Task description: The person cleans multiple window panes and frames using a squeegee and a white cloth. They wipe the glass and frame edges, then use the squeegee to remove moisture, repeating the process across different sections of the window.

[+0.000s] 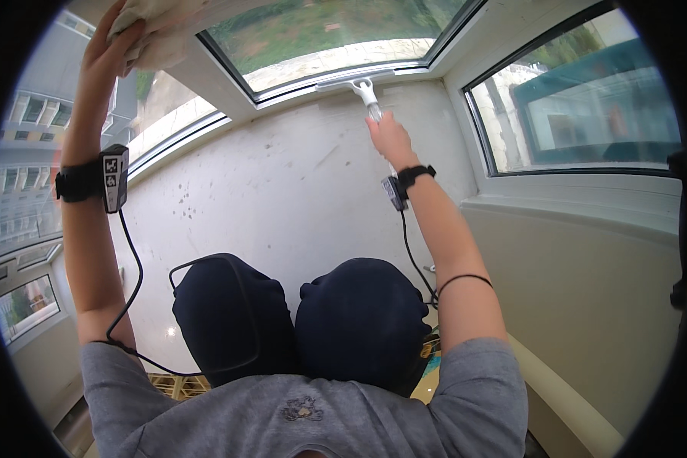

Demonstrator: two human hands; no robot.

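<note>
My right hand (390, 137) is closed around the clear handle of a white window squeegee (364, 86). The squeegee's long blade lies along the bottom edge of the middle window pane (332, 34), close to the black seal. Raised at the upper left, my left hand (117, 43) grips a crumpled whitish cloth (160, 37) in front of the window frame. Part of that hand is hidden by the cloth and cut by the picture's top edge. Both wrists carry black straps with small cabled devices.
Beneath my knees (355, 320) a white windowsill (252, 189) with dark specks stretches to the windows. A side window (578, 114) stands at the right above a beige wall panel (578, 275). Thin black cables hang along both arms.
</note>
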